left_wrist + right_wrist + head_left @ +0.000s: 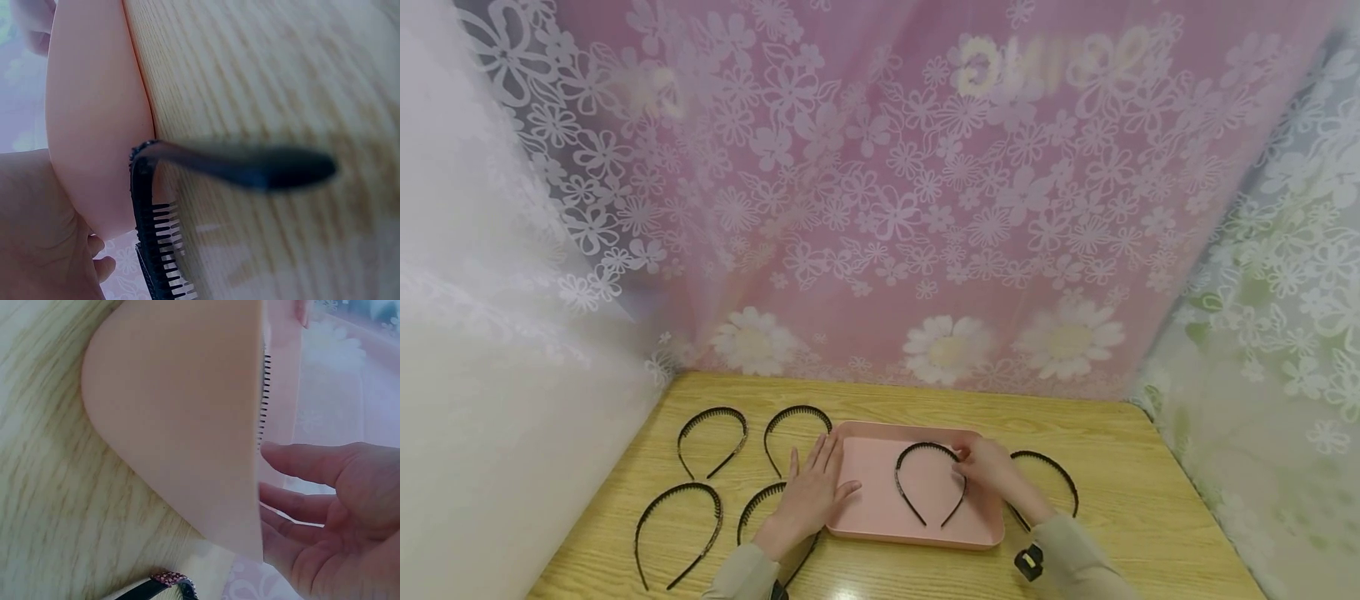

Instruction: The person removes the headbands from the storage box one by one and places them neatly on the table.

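A black toothed headband [898, 481] lies inside the shallow pink tray [865, 527], its open ends towards the near side. My right hand [992, 471] reaches over the tray's right wall and pinches the right side of this headband. In the right wrist view the thumb [306, 461] meets the row of teeth, while the other fingertips are hidden behind the tray wall. My left hand [808, 500] rests along the tray's left edge with straight fingers, partly covering a headband [751, 503] below it. That wrist view shows the hand against the tray's side [94, 119].
To the left of the tray lie more black headbands, among them a far-left one [682, 433], a near-left one [638, 533] and one [767, 433] by the tray's corner. Another headband [1067, 483] lies right of the tray, partly behind my right forearm. Flowered curtains [880, 208] enclose the wooden table [1150, 500].
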### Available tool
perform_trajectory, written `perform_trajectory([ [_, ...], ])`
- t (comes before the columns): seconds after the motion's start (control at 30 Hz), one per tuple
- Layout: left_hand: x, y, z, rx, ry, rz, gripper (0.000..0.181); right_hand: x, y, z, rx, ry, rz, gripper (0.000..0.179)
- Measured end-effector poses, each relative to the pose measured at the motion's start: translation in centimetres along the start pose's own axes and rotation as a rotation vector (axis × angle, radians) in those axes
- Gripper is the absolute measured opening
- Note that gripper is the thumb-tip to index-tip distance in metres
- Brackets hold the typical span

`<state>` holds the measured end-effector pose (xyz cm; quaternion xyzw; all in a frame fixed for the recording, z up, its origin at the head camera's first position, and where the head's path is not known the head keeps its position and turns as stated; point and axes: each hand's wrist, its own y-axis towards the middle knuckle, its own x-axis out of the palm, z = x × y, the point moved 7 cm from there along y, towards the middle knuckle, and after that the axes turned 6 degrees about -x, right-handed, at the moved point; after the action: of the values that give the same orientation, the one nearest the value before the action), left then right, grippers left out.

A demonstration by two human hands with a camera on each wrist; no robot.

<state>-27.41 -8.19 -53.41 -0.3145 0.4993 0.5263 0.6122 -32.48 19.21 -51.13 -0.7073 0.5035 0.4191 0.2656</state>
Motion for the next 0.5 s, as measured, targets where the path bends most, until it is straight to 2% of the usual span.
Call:
perform_trajectory([
  [0.2,-0.1,0.0,0.1,0.011,-0.003,0.019,0.078,0.4,0.3,0.0,-0.012,-0.098,-0.011,0.027],
  [0.33,0.0,0.0,0.0,0.002,0.008,0.009,0.078,0.8,0.4,0.0,-0.029,-0.154,-0.025,0.028],
  [0.5,0.0,0.1,-0.1,-0.005,0.020,-0.012,0.078,1.2,0.5,0.2,-0.025,-0.165,-0.026,0.029],
])
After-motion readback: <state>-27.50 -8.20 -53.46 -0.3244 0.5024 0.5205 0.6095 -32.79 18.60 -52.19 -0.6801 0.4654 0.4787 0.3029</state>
